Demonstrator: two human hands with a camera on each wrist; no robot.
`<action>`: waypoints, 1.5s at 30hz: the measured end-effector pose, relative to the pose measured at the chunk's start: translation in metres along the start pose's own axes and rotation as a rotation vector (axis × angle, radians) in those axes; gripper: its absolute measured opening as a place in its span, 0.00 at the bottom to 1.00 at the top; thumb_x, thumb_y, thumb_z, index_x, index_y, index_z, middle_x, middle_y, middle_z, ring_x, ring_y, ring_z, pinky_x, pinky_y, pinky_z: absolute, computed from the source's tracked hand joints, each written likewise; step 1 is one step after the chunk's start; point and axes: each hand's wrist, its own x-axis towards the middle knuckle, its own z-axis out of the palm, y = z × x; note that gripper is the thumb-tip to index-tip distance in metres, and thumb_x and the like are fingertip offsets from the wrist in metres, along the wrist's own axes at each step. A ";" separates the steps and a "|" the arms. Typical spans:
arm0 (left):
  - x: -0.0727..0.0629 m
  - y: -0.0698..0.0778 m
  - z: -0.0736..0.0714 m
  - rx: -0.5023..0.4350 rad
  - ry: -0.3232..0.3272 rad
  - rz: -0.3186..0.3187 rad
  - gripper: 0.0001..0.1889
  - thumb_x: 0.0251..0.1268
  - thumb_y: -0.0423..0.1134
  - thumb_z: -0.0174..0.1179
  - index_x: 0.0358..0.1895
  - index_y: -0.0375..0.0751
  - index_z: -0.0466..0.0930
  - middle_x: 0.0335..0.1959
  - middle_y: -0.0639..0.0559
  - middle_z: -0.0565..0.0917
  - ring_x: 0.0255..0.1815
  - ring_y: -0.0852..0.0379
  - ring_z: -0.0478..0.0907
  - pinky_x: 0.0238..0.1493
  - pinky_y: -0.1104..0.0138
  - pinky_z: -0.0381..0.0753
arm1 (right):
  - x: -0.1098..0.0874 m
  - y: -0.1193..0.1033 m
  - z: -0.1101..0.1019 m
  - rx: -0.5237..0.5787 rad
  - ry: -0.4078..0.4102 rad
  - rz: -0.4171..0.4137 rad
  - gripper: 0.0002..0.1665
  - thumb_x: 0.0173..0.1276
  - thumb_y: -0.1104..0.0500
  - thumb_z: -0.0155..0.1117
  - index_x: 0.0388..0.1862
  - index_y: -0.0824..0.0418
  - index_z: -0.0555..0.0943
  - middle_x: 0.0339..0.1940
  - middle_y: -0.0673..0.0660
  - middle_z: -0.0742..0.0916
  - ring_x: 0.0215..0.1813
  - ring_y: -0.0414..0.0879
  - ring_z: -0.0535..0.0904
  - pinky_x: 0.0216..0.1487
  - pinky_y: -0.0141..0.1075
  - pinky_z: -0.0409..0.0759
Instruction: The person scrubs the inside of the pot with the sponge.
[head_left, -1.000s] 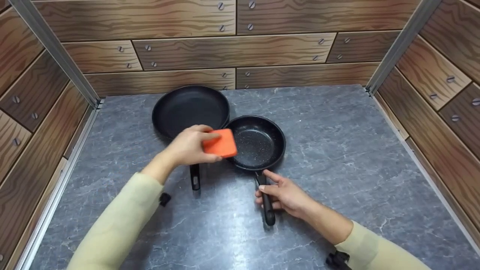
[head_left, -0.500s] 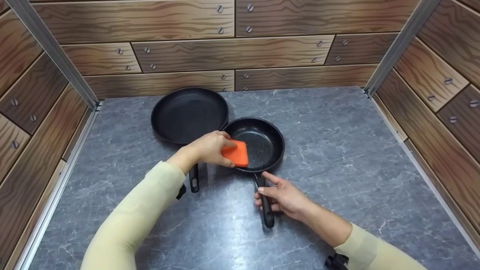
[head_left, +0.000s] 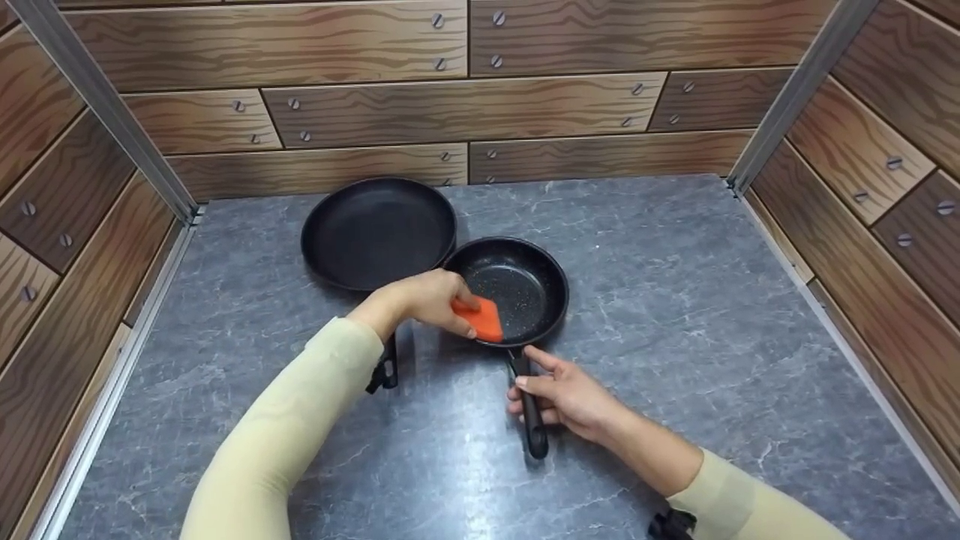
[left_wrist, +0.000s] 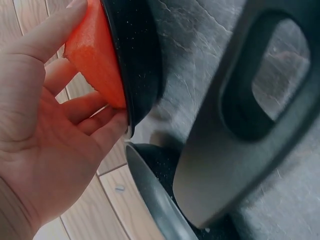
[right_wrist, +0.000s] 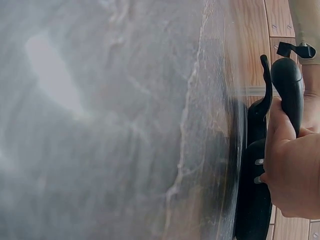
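My left hand (head_left: 435,297) grips an orange sponge (head_left: 484,319) between thumb and fingers, down at the near-left inside of the small speckled black frying pan (head_left: 525,289). In the left wrist view the sponge (left_wrist: 97,52) lies against the pan's rim, its lower edge hidden from the head camera. My right hand (head_left: 577,397) holds the small pan's black handle (head_left: 534,420), thumb on top and fingers curled beneath. The right wrist view shows that same hand (right_wrist: 292,170) around the handle (right_wrist: 288,87).
A larger black frying pan (head_left: 379,232) stands behind and left of the small one, rims close together. Its handle (head_left: 390,364) points toward me under my left forearm. Wood-patterned walls (head_left: 465,112) enclose the grey marbled table (head_left: 675,300) at back and sides.
My left hand has carried the sponge from over the gap between the pans, rightward and nearer, into the small pan. The right hand keeps its hold on the handle.
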 end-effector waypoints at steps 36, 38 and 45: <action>0.032 0.019 0.028 -0.410 -0.060 0.016 0.27 0.70 0.48 0.72 0.68 0.40 0.84 0.66 0.46 0.84 0.65 0.59 0.78 0.69 0.64 0.74 | 0.001 -0.004 0.000 -0.024 -0.032 0.015 0.51 0.82 0.63 0.59 0.88 0.67 0.38 0.40 0.59 0.89 0.38 0.46 0.90 0.45 0.43 0.90; 0.034 0.021 0.029 -0.431 -0.063 0.010 0.28 0.70 0.48 0.72 0.69 0.41 0.83 0.66 0.47 0.84 0.65 0.58 0.77 0.69 0.64 0.73 | 0.001 -0.004 0.000 -0.023 -0.032 0.015 0.50 0.82 0.63 0.58 0.88 0.67 0.38 0.39 0.59 0.89 0.38 0.46 0.90 0.45 0.42 0.90; 0.044 0.026 0.033 -0.434 -0.026 -0.003 0.28 0.70 0.48 0.73 0.70 0.44 0.82 0.67 0.49 0.83 0.66 0.60 0.77 0.70 0.65 0.72 | 0.001 -0.004 0.000 -0.023 -0.023 0.021 0.50 0.82 0.63 0.59 0.88 0.66 0.39 0.39 0.60 0.88 0.38 0.47 0.90 0.47 0.45 0.89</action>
